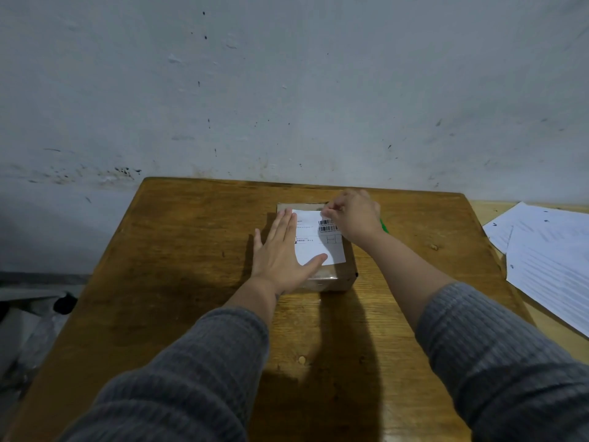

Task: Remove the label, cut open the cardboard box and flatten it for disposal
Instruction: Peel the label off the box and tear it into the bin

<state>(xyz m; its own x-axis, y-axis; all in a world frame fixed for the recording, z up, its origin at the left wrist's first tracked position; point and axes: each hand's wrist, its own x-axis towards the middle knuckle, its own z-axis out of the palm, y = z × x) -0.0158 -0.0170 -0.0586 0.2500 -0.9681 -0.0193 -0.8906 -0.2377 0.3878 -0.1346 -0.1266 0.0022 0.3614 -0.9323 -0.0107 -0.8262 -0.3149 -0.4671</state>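
Head view looks down on a small cardboard box (331, 277) sitting mid-table, near the far edge, its top nearly covered by a white label (315, 240). It looks light and stiff, likely to slide unless pinned. The left hand (280, 250) lies flat and spread across box and label, grasping nothing. The right hand (352, 213) is curled at the label's far corner, fingertips pinching there; whether paper has lifted I cannot tell. That corner seems the sensible hold: thin paper tears easily. Something green (384, 226) peeks out behind the right wrist on the wooden table (191, 250); loose papers (548, 250) lie well apart.
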